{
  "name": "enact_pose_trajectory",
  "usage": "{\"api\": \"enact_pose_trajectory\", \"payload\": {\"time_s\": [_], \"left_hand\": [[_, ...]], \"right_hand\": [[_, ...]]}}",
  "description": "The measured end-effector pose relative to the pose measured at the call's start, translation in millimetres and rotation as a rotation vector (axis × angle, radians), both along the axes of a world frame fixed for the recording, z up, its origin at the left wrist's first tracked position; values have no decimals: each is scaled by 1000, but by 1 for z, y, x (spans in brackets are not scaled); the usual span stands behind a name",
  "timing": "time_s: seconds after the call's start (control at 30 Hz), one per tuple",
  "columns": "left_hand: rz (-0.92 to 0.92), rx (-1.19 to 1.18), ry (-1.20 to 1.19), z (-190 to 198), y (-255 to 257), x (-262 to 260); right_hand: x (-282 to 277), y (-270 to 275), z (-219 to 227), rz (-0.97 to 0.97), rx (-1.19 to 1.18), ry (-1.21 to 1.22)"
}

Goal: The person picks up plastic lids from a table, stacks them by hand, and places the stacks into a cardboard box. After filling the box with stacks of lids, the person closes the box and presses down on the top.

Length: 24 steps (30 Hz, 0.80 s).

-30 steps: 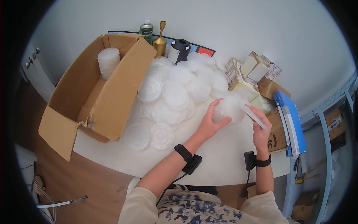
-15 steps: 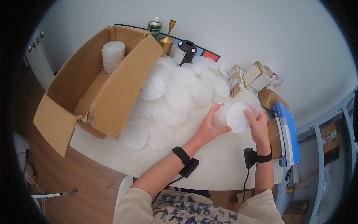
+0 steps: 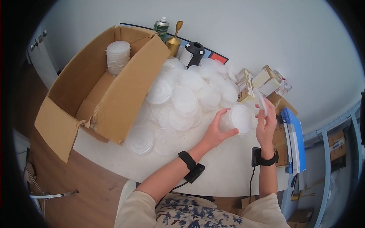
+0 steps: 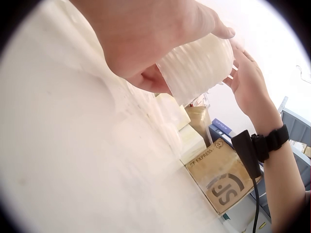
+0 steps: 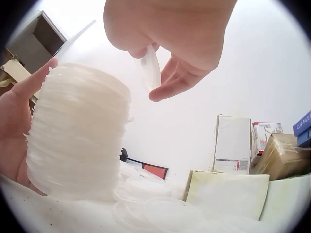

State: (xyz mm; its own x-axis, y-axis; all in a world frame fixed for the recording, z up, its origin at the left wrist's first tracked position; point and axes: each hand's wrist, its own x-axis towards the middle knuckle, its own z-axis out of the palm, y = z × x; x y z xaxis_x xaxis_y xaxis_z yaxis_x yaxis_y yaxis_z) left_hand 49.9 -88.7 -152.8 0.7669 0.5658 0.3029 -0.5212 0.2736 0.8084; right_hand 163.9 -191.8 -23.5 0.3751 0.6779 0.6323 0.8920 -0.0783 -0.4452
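My left hand (image 3: 217,133) curls round a thick stack of translucent plastic lids (image 3: 240,118), thumb at the near side and fingers at the far side. The stack lies tilted on its side, its round end face turned to the right. Ridged, uneven rims run along the stack (image 5: 80,131) in the right wrist view. Just right of it, my right hand (image 3: 267,123) pinches a lid (image 5: 152,68) between thumb and fingers, seen nearly edge-on and apart from the stack. A loose heap of lids (image 3: 184,100) spreads over the white table beyond my left hand.
A long open cardboard box (image 3: 121,98) stands at the left, with a stack of lids (image 3: 118,55) inside. At the back are a green spray can (image 3: 161,27), a gold candle holder (image 3: 173,45) and a black-and-white device (image 3: 194,53). Small boxes (image 3: 266,79) and blue folders (image 3: 294,133) line the right.
My right hand brought its lid flat against the end of the stack, then drew away up and right with a lid turned edge-on. My left hand keeps its grip on the stack.
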Motion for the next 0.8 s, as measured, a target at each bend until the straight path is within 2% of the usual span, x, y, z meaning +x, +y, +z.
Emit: {"api": "enact_pose_trajectory", "payload": {"time_s": [0.03,0.1,0.13,0.2,0.37,0.43,0.5,0.6,0.73,0.8], "left_hand": [[-14,9,5,-1,0,0],[21,16,4,-1,-1,2],[58,22,0,-3,-1,2],[78,54,-13,-6,-1,7],[89,50,-5,-5,0,5],[106,140,24,-5,2,4],[103,133,20,-5,3,4],[94,122,24,-7,2,5],[129,106,51,-6,0,5],[135,127,24,-5,2,6]], "right_hand": [[-1,-4,2,-4,0,3],[-5,-13,6,188,-216,-157],[-7,-16,9,184,-217,-155],[-8,-23,12,284,-471,-118],[-4,-25,15,291,-470,-68],[-6,-23,15,306,-457,-16],[-10,-19,13,317,-348,-39],[-4,-17,7,320,-419,-74],[2,-14,-1,324,-391,-71],[4,-14,-3,291,-391,22]]}}
